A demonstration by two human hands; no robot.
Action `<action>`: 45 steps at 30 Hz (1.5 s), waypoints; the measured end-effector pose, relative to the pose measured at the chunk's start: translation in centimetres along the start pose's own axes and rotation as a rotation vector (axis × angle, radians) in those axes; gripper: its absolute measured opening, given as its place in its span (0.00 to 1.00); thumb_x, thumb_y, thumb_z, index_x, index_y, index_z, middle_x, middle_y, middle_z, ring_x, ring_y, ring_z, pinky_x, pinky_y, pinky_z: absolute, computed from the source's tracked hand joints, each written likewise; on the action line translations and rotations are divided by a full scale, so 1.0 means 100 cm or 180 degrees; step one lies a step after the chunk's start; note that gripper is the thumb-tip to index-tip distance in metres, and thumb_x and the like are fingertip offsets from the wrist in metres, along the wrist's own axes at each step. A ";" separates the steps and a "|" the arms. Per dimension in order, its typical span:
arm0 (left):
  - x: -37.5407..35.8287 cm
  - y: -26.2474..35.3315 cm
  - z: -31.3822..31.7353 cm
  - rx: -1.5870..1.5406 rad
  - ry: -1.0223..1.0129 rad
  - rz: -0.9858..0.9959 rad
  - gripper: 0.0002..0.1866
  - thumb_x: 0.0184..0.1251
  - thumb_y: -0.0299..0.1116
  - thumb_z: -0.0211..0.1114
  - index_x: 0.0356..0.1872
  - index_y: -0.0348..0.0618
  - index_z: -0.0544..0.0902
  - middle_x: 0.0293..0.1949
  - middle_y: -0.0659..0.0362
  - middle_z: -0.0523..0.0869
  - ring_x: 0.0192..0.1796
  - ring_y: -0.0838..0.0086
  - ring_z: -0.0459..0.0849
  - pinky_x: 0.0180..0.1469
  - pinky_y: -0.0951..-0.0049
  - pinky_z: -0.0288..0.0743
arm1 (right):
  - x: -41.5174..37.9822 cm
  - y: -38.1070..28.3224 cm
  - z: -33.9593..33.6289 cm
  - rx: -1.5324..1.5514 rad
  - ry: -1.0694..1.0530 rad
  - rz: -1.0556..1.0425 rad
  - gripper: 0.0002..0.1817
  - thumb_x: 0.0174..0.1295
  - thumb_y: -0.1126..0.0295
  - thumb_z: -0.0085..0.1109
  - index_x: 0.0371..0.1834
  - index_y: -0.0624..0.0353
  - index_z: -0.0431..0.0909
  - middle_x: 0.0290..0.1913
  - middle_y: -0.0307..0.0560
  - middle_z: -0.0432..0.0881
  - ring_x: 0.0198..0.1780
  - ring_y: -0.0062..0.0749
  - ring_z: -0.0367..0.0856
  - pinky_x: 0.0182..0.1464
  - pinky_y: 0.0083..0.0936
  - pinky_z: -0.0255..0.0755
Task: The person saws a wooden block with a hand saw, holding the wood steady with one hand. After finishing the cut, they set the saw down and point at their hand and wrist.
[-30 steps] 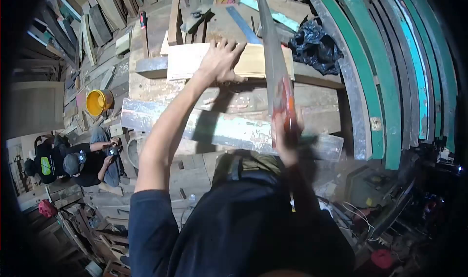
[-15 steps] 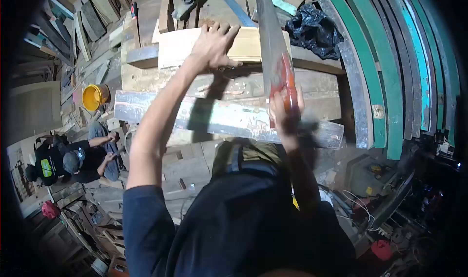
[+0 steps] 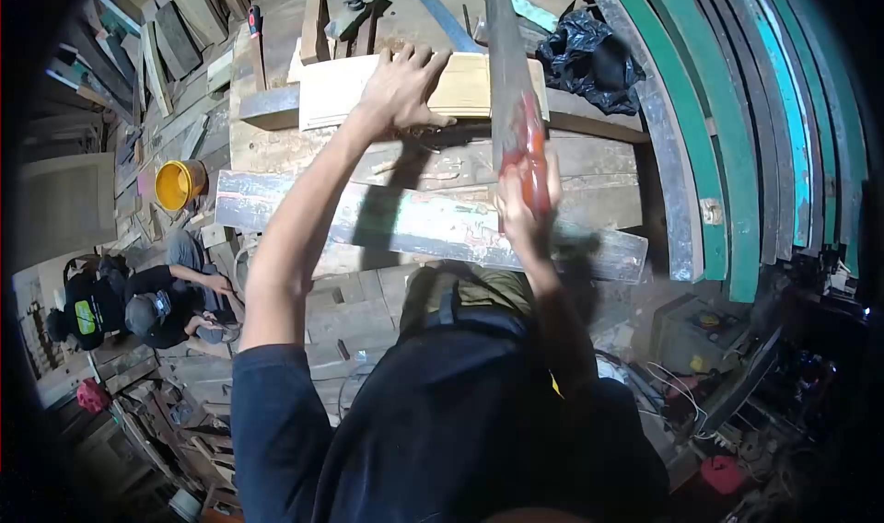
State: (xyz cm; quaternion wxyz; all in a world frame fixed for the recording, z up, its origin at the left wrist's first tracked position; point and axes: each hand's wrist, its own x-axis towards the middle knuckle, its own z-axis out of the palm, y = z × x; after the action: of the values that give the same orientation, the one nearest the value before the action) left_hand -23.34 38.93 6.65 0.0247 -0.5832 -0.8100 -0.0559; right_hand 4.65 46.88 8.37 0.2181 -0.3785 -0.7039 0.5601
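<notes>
A pale wooden board (image 3: 336,90) lies crosswise on a thicker timber across the bench. My left hand (image 3: 403,88) grips it from above, with fingers over the far edge and the thumb near the close edge. In my right hand (image 3: 527,196) is a handsaw (image 3: 508,58), held by its red-orange handle. Its grey blade points away from me and crosses the board near its right end. Whether the teeth are inside a cut cannot be seen. Wood shavings lie below my left hand.
A paint-worn plank (image 3: 433,219) lies along the bench's near side. Beyond the board are a black plastic bag (image 3: 591,58) and a blue-grey strip (image 3: 447,18). Long green planks (image 3: 732,145) stand at right. A yellow bucket (image 3: 179,184) and people (image 3: 152,307) are at left.
My right hand and the saw have shifted slightly away from me and to the left. My left hand and the board stay put. A person at left has moved their hands.
</notes>
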 end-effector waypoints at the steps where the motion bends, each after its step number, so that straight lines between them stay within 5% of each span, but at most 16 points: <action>1: 0.000 0.000 -0.002 -0.0017 0.0059 0.0000 0.63 0.43 0.73 0.75 0.77 0.42 0.66 0.61 0.44 0.80 0.68 0.47 0.76 0.68 0.41 0.67 | -0.019 0.011 -0.011 0.0401 -0.0081 0.0366 0.10 0.65 0.68 0.63 0.45 0.61 0.77 0.39 0.53 0.87 0.37 0.48 0.86 0.37 0.41 0.80; 5: 0.000 0.003 -0.004 0.0147 0.0052 -0.0030 0.64 0.44 0.76 0.74 0.77 0.42 0.66 0.61 0.44 0.79 0.66 0.50 0.77 0.65 0.41 0.68 | -0.075 0.027 0.007 -0.1141 0.1567 -0.2004 0.10 0.67 0.71 0.62 0.47 0.64 0.79 0.49 0.57 0.84 0.45 0.47 0.86 0.42 0.38 0.81; 8: -0.003 0.005 -0.001 0.0160 0.0014 0.0009 0.65 0.44 0.77 0.73 0.79 0.42 0.64 0.62 0.45 0.79 0.67 0.51 0.76 0.65 0.42 0.69 | -0.092 0.060 -0.021 -0.0375 0.0532 -0.0416 0.10 0.68 0.70 0.62 0.48 0.63 0.80 0.51 0.59 0.83 0.48 0.48 0.86 0.43 0.39 0.80; 10: -0.001 0.005 -0.003 0.0179 -0.0120 -0.0039 0.65 0.44 0.77 0.73 0.79 0.42 0.63 0.62 0.45 0.79 0.67 0.50 0.76 0.65 0.42 0.69 | -0.059 0.062 -0.029 -0.0808 0.0011 -0.0298 0.09 0.68 0.69 0.62 0.48 0.60 0.80 0.52 0.61 0.83 0.47 0.50 0.86 0.41 0.40 0.80; 13: -0.002 0.004 -0.003 0.0155 0.0027 -0.0004 0.65 0.44 0.75 0.74 0.79 0.42 0.63 0.62 0.45 0.79 0.67 0.51 0.77 0.64 0.42 0.69 | 0.000 0.013 -0.009 -0.0415 -0.0256 -0.0573 0.05 0.72 0.76 0.56 0.44 0.55 0.69 0.35 0.46 0.75 0.28 0.27 0.70 0.26 0.25 0.65; 16: -0.003 0.005 -0.003 0.0105 0.0022 -0.0050 0.64 0.43 0.73 0.76 0.78 0.43 0.65 0.62 0.45 0.79 0.67 0.51 0.77 0.63 0.41 0.69 | -0.037 0.007 -0.017 0.0326 -0.0012 0.0225 0.07 0.65 0.74 0.64 0.45 0.59 0.79 0.48 0.63 0.83 0.37 0.53 0.86 0.34 0.39 0.78; 17: -0.003 0.006 -0.004 0.0121 -0.0003 -0.0062 0.64 0.43 0.73 0.76 0.78 0.43 0.65 0.62 0.45 0.79 0.67 0.50 0.77 0.63 0.41 0.69 | -0.065 -0.001 -0.022 0.0875 0.0068 0.0384 0.08 0.65 0.75 0.65 0.45 0.60 0.78 0.48 0.63 0.83 0.37 0.52 0.86 0.34 0.40 0.78; 23: -0.001 0.003 0.003 0.0192 0.0042 -0.0005 0.66 0.43 0.75 0.75 0.80 0.44 0.62 0.64 0.44 0.78 0.68 0.50 0.76 0.65 0.41 0.69 | -0.102 0.023 -0.040 -0.0890 -0.0185 -0.0642 0.09 0.66 0.78 0.62 0.47 0.60 0.75 0.42 0.55 0.79 0.34 0.41 0.80 0.33 0.36 0.73; 30: -0.003 0.004 -0.003 0.0051 0.0155 0.0032 0.64 0.42 0.75 0.75 0.77 0.43 0.67 0.58 0.45 0.81 0.64 0.51 0.78 0.62 0.43 0.70 | -0.004 0.010 -0.009 0.0111 -0.0190 -0.0494 0.07 0.71 0.79 0.54 0.48 0.57 0.71 0.35 0.43 0.73 0.30 0.24 0.70 0.29 0.25 0.65; 33: -0.001 0.006 -0.008 0.0084 0.0009 -0.0046 0.64 0.41 0.75 0.76 0.76 0.43 0.67 0.60 0.46 0.80 0.64 0.52 0.78 0.61 0.43 0.70 | -0.100 0.059 -0.039 -0.0032 0.0083 0.0092 0.13 0.69 0.72 0.59 0.55 0.61 0.78 0.54 0.62 0.81 0.55 0.46 0.84 0.49 0.39 0.77; 35: -0.002 0.006 -0.007 0.0152 -0.0122 -0.0052 0.64 0.42 0.74 0.76 0.76 0.42 0.66 0.61 0.46 0.80 0.65 0.52 0.77 0.62 0.42 0.70 | -0.119 0.061 -0.041 -0.0040 0.0174 0.0370 0.15 0.68 0.70 0.60 0.56 0.63 0.78 0.57 0.62 0.80 0.57 0.44 0.82 0.51 0.38 0.77; 38: -0.001 0.005 0.001 0.0208 0.0041 -0.0012 0.64 0.43 0.74 0.76 0.77 0.42 0.65 0.61 0.46 0.80 0.66 0.52 0.77 0.63 0.41 0.70 | -0.092 0.058 -0.030 -0.1792 0.0312 -0.0376 0.14 0.68 0.68 0.60 0.53 0.62 0.79 0.51 0.61 0.83 0.52 0.46 0.85 0.48 0.39 0.78; 40: 0.000 0.006 -0.010 0.0119 -0.0054 0.0007 0.64 0.45 0.74 0.74 0.78 0.40 0.64 0.61 0.45 0.79 0.67 0.49 0.76 0.64 0.41 0.69 | -0.042 0.051 -0.022 -0.1236 -0.0054 -0.0582 0.16 0.71 0.72 0.56 0.61 0.59 0.73 0.38 0.49 0.77 0.34 0.32 0.74 0.34 0.29 0.69; 42: -0.002 0.006 -0.009 -0.0002 -0.0172 0.0002 0.64 0.47 0.74 0.71 0.78 0.38 0.63 0.61 0.43 0.78 0.68 0.44 0.74 0.66 0.40 0.68 | -0.005 0.030 -0.019 -0.0210 -0.0355 -0.0368 0.15 0.72 0.72 0.55 0.60 0.55 0.71 0.28 0.42 0.74 0.22 0.30 0.70 0.25 0.28 0.66; 43: -0.004 0.006 -0.003 0.0097 0.0072 0.0025 0.64 0.46 0.75 0.71 0.79 0.39 0.62 0.61 0.43 0.78 0.68 0.45 0.74 0.65 0.41 0.68 | -0.004 0.002 -0.016 -0.0311 -0.0222 -0.0216 0.10 0.69 0.68 0.57 0.51 0.55 0.74 0.27 0.47 0.79 0.27 0.42 0.78 0.30 0.37 0.72; 45: -0.002 0.008 -0.010 0.0018 -0.0055 -0.0060 0.62 0.46 0.74 0.72 0.77 0.40 0.64 0.61 0.44 0.79 0.67 0.47 0.76 0.64 0.42 0.68 | -0.024 0.007 -0.019 -0.0252 -0.0137 -0.0071 0.10 0.70 0.69 0.56 0.51 0.55 0.74 0.28 0.46 0.78 0.26 0.39 0.77 0.29 0.35 0.71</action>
State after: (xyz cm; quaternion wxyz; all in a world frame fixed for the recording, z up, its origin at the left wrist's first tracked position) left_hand -22.54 38.84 7.70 0.0188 -0.5760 -0.8158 -0.0488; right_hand 7.75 46.25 8.49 0.1939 -0.3668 -0.7343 0.5373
